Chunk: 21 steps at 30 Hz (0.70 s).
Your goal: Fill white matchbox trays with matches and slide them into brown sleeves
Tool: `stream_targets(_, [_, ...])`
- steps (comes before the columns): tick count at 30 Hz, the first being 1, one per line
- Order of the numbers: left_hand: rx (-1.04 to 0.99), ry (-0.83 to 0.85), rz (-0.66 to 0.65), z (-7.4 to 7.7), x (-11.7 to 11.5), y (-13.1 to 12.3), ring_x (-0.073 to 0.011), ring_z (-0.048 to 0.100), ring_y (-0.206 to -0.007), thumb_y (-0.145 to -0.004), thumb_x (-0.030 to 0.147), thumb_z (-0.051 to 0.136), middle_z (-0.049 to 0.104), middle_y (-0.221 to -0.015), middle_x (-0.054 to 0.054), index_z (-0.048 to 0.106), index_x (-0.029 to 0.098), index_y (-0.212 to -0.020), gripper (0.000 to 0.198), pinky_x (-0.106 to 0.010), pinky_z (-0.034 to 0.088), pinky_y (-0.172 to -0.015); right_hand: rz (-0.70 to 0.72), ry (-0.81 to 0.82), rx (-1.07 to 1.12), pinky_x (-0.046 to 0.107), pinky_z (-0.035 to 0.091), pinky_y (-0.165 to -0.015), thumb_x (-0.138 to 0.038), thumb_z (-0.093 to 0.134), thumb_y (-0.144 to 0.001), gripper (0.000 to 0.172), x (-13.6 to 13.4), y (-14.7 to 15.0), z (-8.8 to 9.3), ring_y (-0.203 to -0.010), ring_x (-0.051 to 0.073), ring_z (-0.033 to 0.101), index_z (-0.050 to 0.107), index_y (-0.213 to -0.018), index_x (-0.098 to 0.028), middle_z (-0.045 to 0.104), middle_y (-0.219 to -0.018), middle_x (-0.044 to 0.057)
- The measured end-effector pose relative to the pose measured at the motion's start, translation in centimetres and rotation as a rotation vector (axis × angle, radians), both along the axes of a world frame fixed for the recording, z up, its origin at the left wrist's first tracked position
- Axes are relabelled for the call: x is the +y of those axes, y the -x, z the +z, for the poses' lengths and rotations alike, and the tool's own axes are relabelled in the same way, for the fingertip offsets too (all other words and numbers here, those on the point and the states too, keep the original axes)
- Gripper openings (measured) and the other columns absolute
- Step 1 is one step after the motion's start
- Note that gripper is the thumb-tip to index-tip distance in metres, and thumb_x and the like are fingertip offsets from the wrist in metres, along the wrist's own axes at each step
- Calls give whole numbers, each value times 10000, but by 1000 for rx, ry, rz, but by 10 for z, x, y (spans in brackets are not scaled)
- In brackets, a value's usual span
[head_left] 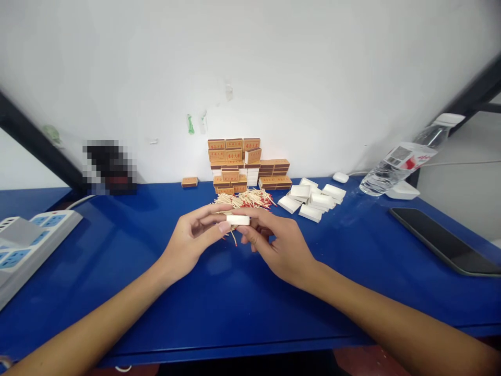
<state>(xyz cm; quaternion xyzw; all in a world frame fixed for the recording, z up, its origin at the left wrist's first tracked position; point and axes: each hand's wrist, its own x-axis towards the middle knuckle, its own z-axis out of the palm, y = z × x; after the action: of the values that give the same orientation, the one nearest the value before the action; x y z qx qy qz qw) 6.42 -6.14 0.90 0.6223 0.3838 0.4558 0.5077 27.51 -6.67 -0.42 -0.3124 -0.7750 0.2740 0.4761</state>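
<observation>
Fingers (213, 236) of the left hand (190, 235) and the right hand (285, 245) are clamped on the ends of a small white box (238, 220), held above the blue table (219, 313) at the near side of the loose matches (250, 198). More white boxes (311, 199) lie heaped to the right; labelled matchboxes (234, 155) stand stacked behind.

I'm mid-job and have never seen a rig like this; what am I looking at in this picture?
There's no machine, only a person's bare left hand and right hand. The camera is worn on the head, looking forward and down. Both hands hold one small white box. Beyond it, on the blue table, lies a pile of matches, with stacked matchboxes behind. To the right are loose white boxes, a bottle and a phone; at the left, a power strip.
</observation>
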Motion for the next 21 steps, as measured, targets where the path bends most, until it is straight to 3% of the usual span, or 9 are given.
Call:
stream_targets(7, [159, -116, 149, 7, 0, -2, -224, 771, -908, -862, 505, 792, 816, -1003, -75, 709, 189, -1103, 406, -342, 607, -853, -94, -118, -56, 246, 519, -640, -260, 643, -1013, 372, 0, 0, -3, -639, 106, 640, 684, -1382, -272, 770, -821, -27])
stream_targets(11, [624, -366, 377, 24, 45, 27, -242, 745, -896, -863, 569, 745, 810, -968, -72, 707, 202, -1128, 455, -370, 570, -861, -155, -69, -81, 270, 517, -628, -285, 628, -1002, 400, 3, -2, -3, -605, 117, 629, 635, -1395, -210, 765, -805, -16])
stream_targets(15, [1197, -342, 328, 31, 108, 55, -272, 734, -874, -902, 670, 598, 806, -989, -86, 740, 217, -1070, 503, -358, 535, -779, -183, -43, -133, 282, 506, -645, -302, 598, -1003, 280, 8, -3, -4, -626, 122, 638, 685, -1236, -174, 743, -789, -2])
stream_targets(18, [1298, -335, 355, 26, 137, 56, -314, 730, -850, -890, 698, 579, 793, -912, -125, 753, 183, -1001, 555, -375, 517, -767, -172, -17, -173, 283, 494, -649, -310, 592, -1004, 253, 12, -4, -4, -641, 123, 639, 690, -1194, -174, 734, -789, -1])
stream_targets(21, [1338, -370, 404, 18, 148, 54, -341, 726, -897, -930, 741, 478, 784, -946, -157, 739, 161, -1074, 652, -393, 511, -775, -170, -5, -194, 281, 482, -644, -308, 583, -1006, 203, 14, -7, -3, -646, 123, 633, 707, -1125, -199, 735, -799, -2])
